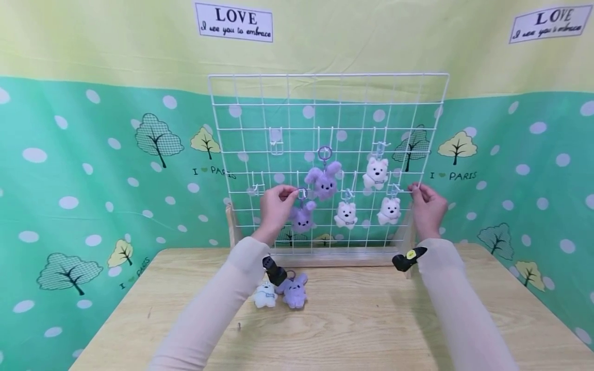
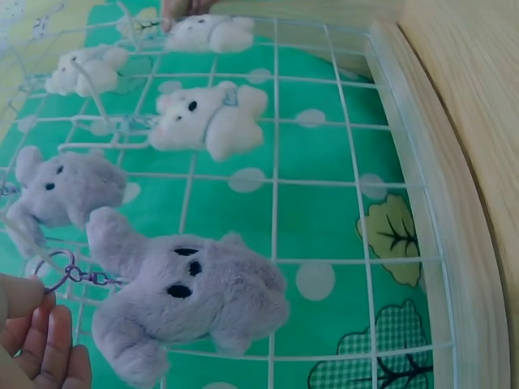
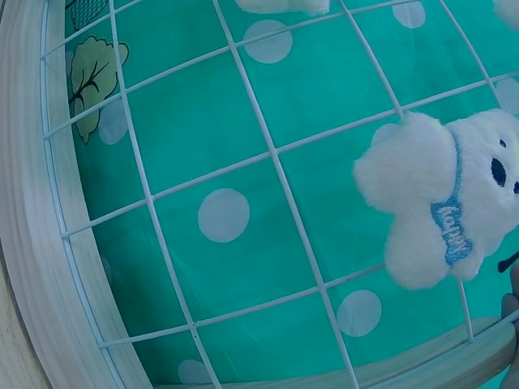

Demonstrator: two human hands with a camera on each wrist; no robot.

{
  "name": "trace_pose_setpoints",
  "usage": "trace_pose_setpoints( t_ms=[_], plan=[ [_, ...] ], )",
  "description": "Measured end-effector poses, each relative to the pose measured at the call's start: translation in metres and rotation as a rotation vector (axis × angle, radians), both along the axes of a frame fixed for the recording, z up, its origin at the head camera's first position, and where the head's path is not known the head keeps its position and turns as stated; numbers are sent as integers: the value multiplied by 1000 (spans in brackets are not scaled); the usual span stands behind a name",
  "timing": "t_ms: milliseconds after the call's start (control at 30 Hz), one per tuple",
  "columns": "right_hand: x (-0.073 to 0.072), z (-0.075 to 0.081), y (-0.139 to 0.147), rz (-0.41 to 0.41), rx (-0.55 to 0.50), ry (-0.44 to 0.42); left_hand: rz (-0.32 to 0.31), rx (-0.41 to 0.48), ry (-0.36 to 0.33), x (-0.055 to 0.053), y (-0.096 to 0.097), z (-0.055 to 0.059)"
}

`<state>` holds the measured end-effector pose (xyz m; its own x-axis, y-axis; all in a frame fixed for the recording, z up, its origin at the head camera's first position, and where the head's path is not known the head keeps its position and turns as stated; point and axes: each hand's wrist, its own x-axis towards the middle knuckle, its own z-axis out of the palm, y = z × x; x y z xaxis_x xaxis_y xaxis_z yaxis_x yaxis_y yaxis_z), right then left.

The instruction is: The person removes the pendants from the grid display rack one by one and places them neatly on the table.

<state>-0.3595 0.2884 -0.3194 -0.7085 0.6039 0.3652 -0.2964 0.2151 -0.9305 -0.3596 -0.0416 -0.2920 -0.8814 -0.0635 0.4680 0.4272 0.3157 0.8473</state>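
Observation:
My left hand [image 1: 277,208] pinches the purple ring [image 2: 58,273] of a lilac bunny plush keychain [image 2: 195,296] between thumb and fingertips. This bunny hangs in front of the white wire grid [image 1: 325,104], near a hook; whether the ring sits on that hook I cannot tell. Another lilac bunny keychain [image 1: 323,181] hangs just above and to its right. My right hand [image 1: 428,206] grips the grid's right edge, with only a bit of its fingers in the right wrist view. Beside it hangs a white bear plush keychain [image 1: 389,211] with a blue lettered band.
Two more white bear keychains [image 1: 376,173] hang on hooks. At the left, hooks [image 1: 276,147] on the grid hold nothing. The grid stands in a wooden base [image 1: 334,259] on the table [image 1: 352,319]. A white plush [image 1: 265,295] and a lilac bunny [image 1: 295,292] lie in front.

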Motion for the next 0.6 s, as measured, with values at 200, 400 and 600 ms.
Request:
trace_pose_setpoints(
  t_ms=[200,400,600],
  plan=[
    [0,-1,0,1,32,-8,-73,91,-35,8,-2,4],
    [-2,0,1,4,32,1,-100,115,-27,18,-1,10],
    [-3,-3,3,-1,37,12,-141,140,-22,28,0,11]
  ],
)
